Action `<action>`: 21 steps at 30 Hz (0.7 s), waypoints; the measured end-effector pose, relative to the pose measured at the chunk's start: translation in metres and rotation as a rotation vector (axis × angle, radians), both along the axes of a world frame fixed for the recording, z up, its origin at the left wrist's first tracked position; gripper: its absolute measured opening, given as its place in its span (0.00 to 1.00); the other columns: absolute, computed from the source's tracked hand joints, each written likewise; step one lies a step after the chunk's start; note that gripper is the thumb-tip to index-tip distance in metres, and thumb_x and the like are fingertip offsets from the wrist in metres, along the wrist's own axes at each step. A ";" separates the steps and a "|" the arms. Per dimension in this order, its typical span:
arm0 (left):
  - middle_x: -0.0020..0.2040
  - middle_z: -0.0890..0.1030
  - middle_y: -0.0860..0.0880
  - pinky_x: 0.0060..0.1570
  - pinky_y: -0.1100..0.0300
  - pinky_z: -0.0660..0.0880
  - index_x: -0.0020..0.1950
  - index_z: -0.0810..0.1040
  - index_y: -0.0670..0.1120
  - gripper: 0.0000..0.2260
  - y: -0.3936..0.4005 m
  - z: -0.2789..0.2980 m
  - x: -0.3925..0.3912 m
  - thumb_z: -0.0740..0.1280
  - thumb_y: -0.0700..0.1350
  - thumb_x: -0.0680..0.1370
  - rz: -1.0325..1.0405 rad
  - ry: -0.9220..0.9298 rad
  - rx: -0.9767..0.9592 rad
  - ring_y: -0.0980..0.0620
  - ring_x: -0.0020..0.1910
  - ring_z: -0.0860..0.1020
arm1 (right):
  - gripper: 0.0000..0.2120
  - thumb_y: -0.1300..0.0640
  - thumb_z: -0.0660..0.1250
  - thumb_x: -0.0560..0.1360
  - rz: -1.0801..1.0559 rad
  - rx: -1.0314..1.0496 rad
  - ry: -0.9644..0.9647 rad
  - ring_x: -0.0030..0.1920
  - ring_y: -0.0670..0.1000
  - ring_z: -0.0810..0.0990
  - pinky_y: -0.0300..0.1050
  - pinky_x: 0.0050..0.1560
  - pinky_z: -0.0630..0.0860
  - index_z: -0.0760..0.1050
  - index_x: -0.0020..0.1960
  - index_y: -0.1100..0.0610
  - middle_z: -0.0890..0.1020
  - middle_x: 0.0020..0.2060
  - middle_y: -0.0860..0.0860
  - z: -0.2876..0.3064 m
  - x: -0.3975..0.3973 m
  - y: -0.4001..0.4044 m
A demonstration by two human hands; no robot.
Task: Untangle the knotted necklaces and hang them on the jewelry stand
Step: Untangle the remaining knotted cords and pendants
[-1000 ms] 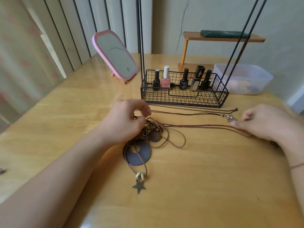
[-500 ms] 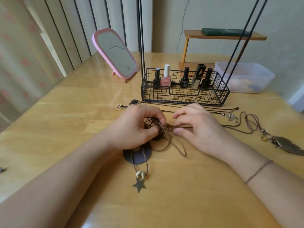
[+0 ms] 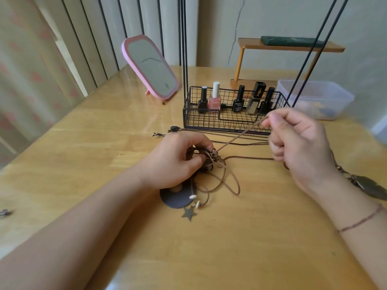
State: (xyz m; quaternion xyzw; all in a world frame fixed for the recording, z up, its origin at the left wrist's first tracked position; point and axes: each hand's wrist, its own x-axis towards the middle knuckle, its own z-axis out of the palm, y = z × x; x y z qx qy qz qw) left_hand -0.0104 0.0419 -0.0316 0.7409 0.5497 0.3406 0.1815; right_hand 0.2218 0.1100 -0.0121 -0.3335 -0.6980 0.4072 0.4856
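Note:
A tangle of brown cord necklaces (image 3: 211, 162) lies in the middle of the wooden table (image 3: 83, 160). My left hand (image 3: 178, 160) grips the knot, fingers curled over it. My right hand (image 3: 297, 141) pinches a tan cord (image 3: 236, 139) and holds it taut, up and to the right of the knot. Below the knot lie a dark disc pendant (image 3: 176, 197), pale shell beads and a star charm (image 3: 189, 213). A feather pendant (image 3: 368, 186) lies by my right wrist. The jewelry stand's wire basket (image 3: 201, 120) and black rods (image 3: 183, 47) rise behind; its top is out of view.
Several nail polish bottles (image 3: 214, 99) stand in the basket. A pink mirror (image 3: 149, 66) leans at the back left. A clear plastic box (image 3: 320, 97) and a small wooden shelf (image 3: 289, 46) stand at the back right. Thin dark chains (image 3: 234, 133) lie before the basket.
My right hand has lifted from the knot up and to the right, drawing a tan cord taut. My left hand stays on the knot.

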 end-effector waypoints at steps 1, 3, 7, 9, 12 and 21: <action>0.46 0.81 0.60 0.48 0.64 0.75 0.51 0.79 0.53 0.10 0.000 0.000 0.000 0.68 0.38 0.78 -0.006 -0.003 -0.001 0.59 0.47 0.79 | 0.12 0.59 0.61 0.83 -0.045 0.041 -0.074 0.24 0.42 0.66 0.37 0.27 0.63 0.76 0.41 0.52 0.71 0.23 0.41 -0.002 0.001 0.002; 0.45 0.81 0.58 0.51 0.62 0.76 0.50 0.80 0.50 0.09 0.000 -0.001 0.002 0.67 0.36 0.78 -0.025 -0.048 0.007 0.57 0.48 0.79 | 0.10 0.58 0.68 0.79 -0.133 0.164 -0.339 0.32 0.39 0.76 0.33 0.34 0.71 0.78 0.41 0.46 0.79 0.30 0.39 -0.009 0.002 0.007; 0.44 0.82 0.53 0.51 0.61 0.76 0.49 0.79 0.46 0.07 -0.001 -0.001 0.006 0.67 0.35 0.78 -0.077 -0.155 0.031 0.53 0.46 0.81 | 0.16 0.53 0.74 0.71 0.057 0.267 -0.666 0.60 0.40 0.74 0.36 0.65 0.68 0.78 0.56 0.41 0.77 0.55 0.38 -0.019 -0.006 -0.001; 0.44 0.83 0.50 0.52 0.59 0.76 0.49 0.79 0.44 0.06 0.000 -0.002 0.006 0.67 0.34 0.77 -0.105 -0.201 0.043 0.51 0.46 0.81 | 0.18 0.54 0.75 0.71 0.163 0.287 -0.715 0.60 0.41 0.75 0.38 0.65 0.68 0.77 0.58 0.40 0.78 0.55 0.38 -0.021 -0.014 -0.007; 0.45 0.83 0.47 0.53 0.57 0.77 0.47 0.77 0.43 0.06 0.002 -0.003 0.005 0.67 0.32 0.78 -0.116 -0.268 0.044 0.48 0.48 0.81 | 0.08 0.53 0.71 0.75 0.193 0.267 -0.748 0.47 0.39 0.79 0.34 0.50 0.73 0.79 0.48 0.39 0.82 0.43 0.39 -0.013 -0.016 -0.013; 0.44 0.80 0.40 0.48 0.47 0.79 0.46 0.74 0.44 0.08 0.004 -0.007 0.002 0.63 0.32 0.79 -0.157 -0.385 -0.056 0.40 0.46 0.79 | 0.14 0.43 0.65 0.74 0.265 -0.085 -0.364 0.26 0.48 0.62 0.30 0.27 0.64 0.78 0.47 0.54 0.66 0.25 0.52 0.006 0.005 -0.007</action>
